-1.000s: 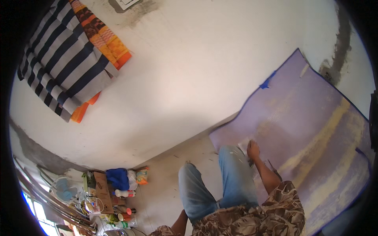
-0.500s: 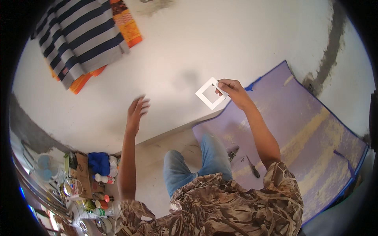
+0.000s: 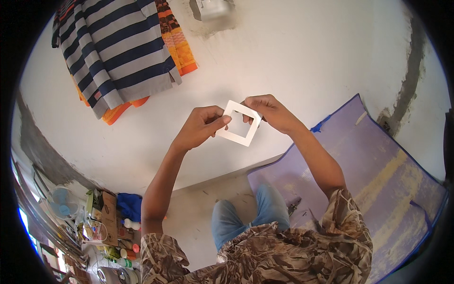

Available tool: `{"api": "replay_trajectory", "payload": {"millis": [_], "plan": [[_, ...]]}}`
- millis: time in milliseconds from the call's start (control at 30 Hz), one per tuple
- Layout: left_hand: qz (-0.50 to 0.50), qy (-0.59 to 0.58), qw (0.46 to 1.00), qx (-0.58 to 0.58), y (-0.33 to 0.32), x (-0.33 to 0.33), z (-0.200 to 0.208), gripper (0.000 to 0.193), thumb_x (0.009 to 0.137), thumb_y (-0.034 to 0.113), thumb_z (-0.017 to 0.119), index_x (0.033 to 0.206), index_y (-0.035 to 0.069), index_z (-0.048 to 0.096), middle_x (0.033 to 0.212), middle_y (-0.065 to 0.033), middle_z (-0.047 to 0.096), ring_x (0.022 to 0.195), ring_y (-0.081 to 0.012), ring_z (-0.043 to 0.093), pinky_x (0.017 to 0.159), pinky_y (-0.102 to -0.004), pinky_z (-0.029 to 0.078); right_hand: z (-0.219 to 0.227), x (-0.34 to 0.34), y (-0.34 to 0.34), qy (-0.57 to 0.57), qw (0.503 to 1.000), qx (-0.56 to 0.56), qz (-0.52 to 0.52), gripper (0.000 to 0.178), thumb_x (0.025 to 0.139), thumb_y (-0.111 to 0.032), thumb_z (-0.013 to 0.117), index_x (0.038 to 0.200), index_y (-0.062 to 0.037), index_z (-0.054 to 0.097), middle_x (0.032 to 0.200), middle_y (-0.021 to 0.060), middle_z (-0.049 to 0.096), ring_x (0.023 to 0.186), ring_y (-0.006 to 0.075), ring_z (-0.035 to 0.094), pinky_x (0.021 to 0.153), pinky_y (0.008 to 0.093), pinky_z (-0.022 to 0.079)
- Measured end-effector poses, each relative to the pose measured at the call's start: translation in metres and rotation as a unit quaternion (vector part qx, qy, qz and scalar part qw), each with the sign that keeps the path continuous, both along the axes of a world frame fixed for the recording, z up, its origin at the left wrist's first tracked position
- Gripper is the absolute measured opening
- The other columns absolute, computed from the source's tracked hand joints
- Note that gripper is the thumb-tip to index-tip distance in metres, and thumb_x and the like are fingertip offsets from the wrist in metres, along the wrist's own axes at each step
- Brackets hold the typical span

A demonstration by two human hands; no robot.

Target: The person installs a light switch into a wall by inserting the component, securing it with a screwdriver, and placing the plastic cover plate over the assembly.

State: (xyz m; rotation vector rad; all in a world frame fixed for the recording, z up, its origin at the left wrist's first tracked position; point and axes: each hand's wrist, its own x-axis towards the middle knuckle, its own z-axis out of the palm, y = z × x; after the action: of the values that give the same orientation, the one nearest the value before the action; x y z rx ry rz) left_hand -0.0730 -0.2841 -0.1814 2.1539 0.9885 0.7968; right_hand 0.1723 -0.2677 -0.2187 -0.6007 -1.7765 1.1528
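A thin white square frame [image 3: 235,138] with a large square opening is held up, tilted, in front of the white wall. My left hand [image 3: 199,127] pinches its left edge, thumb on the near face and fingers behind. At the upper right corner, my right hand [image 3: 271,112] grips the same frame; some of its fingers show through the opening. Both hands are closed on the frame. Higher on the wall, a white fitting [image 3: 213,8] sits in a rough cement patch, partly cut off by the picture's top edge.
A striped shirt [image 3: 127,53] and orange cloth [image 3: 182,49] hang at upper left. A worn purple mat [image 3: 340,163] covers the right side, with a dark tool [image 3: 294,204] beside my knee. A cardboard box [image 3: 109,217], a fan [image 3: 62,203] and bottles crowd the lower left.
My left hand has come up and right, and now grips the frame. My right hand has shifted slightly left with it, and the frame has turned. The view has tilted up the wall.
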Motion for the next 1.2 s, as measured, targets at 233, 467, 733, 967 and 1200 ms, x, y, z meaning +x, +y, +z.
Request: {"api": "replay_trajectory", "payload": {"millis": [233, 467, 733, 967, 1200], "plan": [[0.072, -0.190, 0.979, 0.036, 0.009, -0.026, -0.021, 0.029, 0.095, 0.029, 0.066, 0.095, 0.000, 0.069, 0.076, -0.0051, 0.067, 0.062, -0.0067, 0.054, 0.055, -0.0223, 0.044, -0.033, -0.034, 0.004, -0.123, 0.989, 0.077, -0.009, 0.030, 0.095, -0.027, 0.063, 0.110, -0.0013, 0.065, 0.080, 0.0033, 0.066, 0.070, 0.0127, 0.058, 0.064, 0.0281, 0.048], [0.154, -0.105, 0.944, 0.271, -0.008, -0.033, -0.022, 0.008, 0.084, 0.005, 0.070, 0.091, 0.001, 0.071, 0.084, -0.0064, 0.066, 0.073, -0.0138, 0.062, 0.063, -0.0264, 0.052, -0.058, -0.038, -0.004, 0.051, 0.992, -0.058, 0.099, 0.058, 0.090, -0.023, 0.069, 0.140, -0.0053, 0.046, 0.099, 0.0103, 0.066, 0.083, 0.0159, 0.062, 0.070, 0.0294, 0.051], [0.099, -0.011, 0.791, 0.603, -0.007, -0.035, -0.057, 0.033, 0.064, -0.004, 0.083, 0.091, 0.013, 0.076, 0.091, -0.0016, 0.060, 0.087, -0.0213, 0.065, 0.067, -0.0285, 0.057, -0.055, -0.035, -0.001, 0.204, 0.971, -0.021, 0.124, 0.073, 0.086, -0.017, 0.076, 0.146, -0.0031, 0.039, 0.118, 0.0117, 0.061, 0.107, 0.0171, 0.058, 0.083, 0.0300, 0.051], [0.094, -0.023, 0.788, 0.608, -0.008, -0.034, -0.060, 0.031, 0.062, -0.004, 0.084, 0.086, 0.011, 0.072, 0.090, -0.0027, 0.061, 0.086, -0.0219, 0.065, 0.067, -0.0293, 0.058, -0.054, -0.038, 0.002, 0.197, 0.976, 0.009, 0.094, 0.082, 0.081, -0.024, 0.079, 0.147, -0.0023, 0.036, 0.118, 0.0153, 0.061, 0.100, 0.0195, 0.064, 0.077, 0.0307, 0.056], [0.071, -0.074, 0.795, 0.598, -0.001, -0.038, -0.065, 0.036, 0.058, -0.003, 0.087, 0.075, 0.007, 0.057, 0.090, -0.0051, 0.066, 0.088, -0.0259, 0.067, 0.069, -0.0315, 0.058, -0.053, -0.035, 0.005, 0.177, 0.981, 0.026, 0.071, 0.080, 0.082, -0.021, 0.077, 0.148, -0.0031, 0.035, 0.117, 0.0158, 0.061, 0.098, 0.0201, 0.065, 0.074, 0.0320, 0.057]]}}
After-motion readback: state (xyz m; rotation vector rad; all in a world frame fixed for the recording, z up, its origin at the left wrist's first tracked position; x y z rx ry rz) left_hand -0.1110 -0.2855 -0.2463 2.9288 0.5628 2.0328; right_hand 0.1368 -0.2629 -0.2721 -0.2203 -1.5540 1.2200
